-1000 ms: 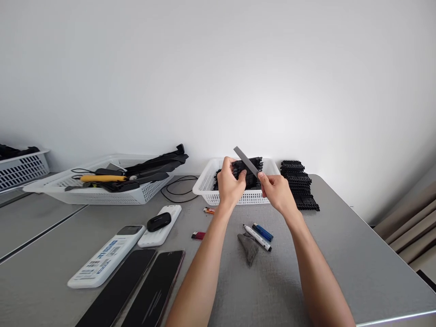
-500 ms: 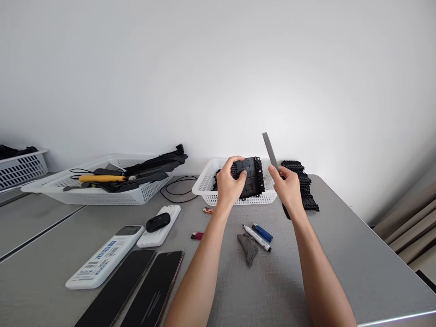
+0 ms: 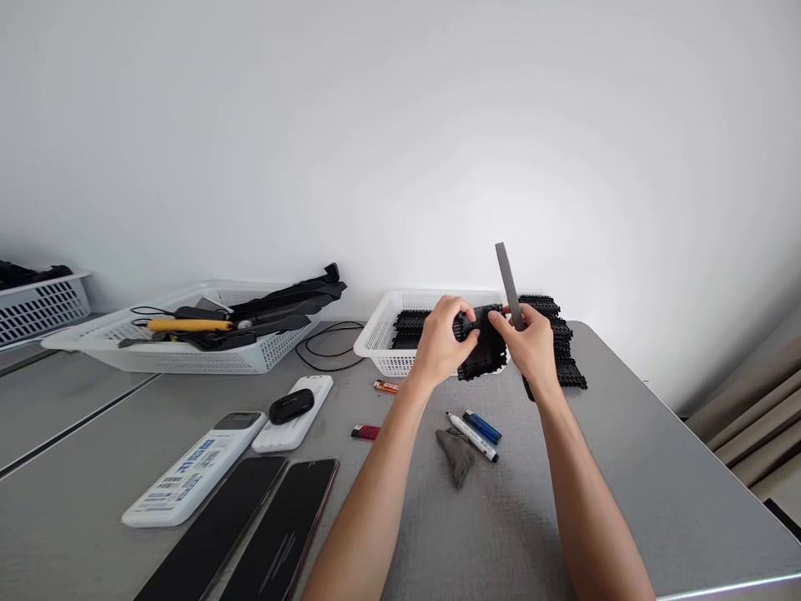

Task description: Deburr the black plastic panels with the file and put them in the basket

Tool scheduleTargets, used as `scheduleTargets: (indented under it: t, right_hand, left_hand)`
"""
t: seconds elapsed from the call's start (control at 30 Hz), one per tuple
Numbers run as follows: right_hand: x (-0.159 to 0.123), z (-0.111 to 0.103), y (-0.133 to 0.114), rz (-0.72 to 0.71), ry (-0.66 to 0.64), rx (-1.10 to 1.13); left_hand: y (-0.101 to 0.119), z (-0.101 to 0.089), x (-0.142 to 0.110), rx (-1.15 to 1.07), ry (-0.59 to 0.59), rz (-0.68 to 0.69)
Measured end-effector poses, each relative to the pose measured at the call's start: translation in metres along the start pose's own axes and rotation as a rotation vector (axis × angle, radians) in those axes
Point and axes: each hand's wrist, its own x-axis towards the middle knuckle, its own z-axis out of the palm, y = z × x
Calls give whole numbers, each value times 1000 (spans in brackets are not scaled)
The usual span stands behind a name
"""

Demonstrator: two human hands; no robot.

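My left hand (image 3: 438,344) is closed on a black plastic panel (image 3: 486,355) with toothed edges, held above the front of a white basket (image 3: 394,361). In my right hand (image 3: 531,346) is a flat grey file (image 3: 508,271), pointing up, its dark handle partly hidden behind the palm. The right thumb reaches the panel's upper right edge, so both hands are now at the panel. More black toothed panels (image 3: 406,327) lie inside the basket. Another group of such panels (image 3: 569,373) is on the table just right of my right hand.
Nearer me lie a white marker (image 3: 474,437), a blue lighter (image 3: 481,426), a grey cloth (image 3: 458,457), a red lighter (image 3: 365,431) and an orange lighter (image 3: 386,386). Leftward are power banks (image 3: 181,480), phones (image 3: 284,526) and a basket of tools (image 3: 188,361).
The panel has tilted and shifted slightly right and down. My left hand has moved right, closer to my right hand, whose thumb now meets the panel. The file has shifted a little right.
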Motion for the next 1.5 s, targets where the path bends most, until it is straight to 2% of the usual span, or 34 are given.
scheduleTargets:
  t: [0.17, 0.27, 0.4, 0.53, 0.63, 0.7, 0.77, 0.93, 1.1, 1.23, 1.37, 1.5]
  right_hand:
    - [2, -3, 0, 19, -37, 4]
    - [5, -3, 5, 32, -64, 21]
    - [7, 1, 14, 57, -114, 154]
    - [9, 1, 18, 61, -85, 210]
    - [10, -3, 18, 53, -80, 196]
    - [10, -7, 17, 44, -115, 173]
    - [10, -10, 15, 31, -113, 144]
    - [10, -12, 12, -34, 40, 28]
    - [6, -11, 4, -114, -58, -71]
    - [-1, -6, -5, -161, -145, -188]
    - [-6, 2, -9, -140, -134, -261]
    - [-7, 4, -10, -105, -84, -280]
  left_hand:
    - [-15, -1, 2, -77, 314, -281]
    - [-25, -3, 2, -214, 420, -382]
    - [-25, -4, 3, -426, 412, -481]
    - [-17, -6, 3, -517, 224, -565]
    - [-17, -7, 3, -477, 73, -548]
    - [-21, -6, 3, -466, 47, -537]
    - [-25, -4, 3, -459, 87, -549]
    - [-31, 1, 4, -467, 221, -537]
    - [-30, 3, 5, -515, 252, -487]
    - [-26, 3, 5, -435, 255, -433]
    - [-23, 2, 5, -394, 234, -352]
    - [-20, 3, 5, -409, 252, -334]
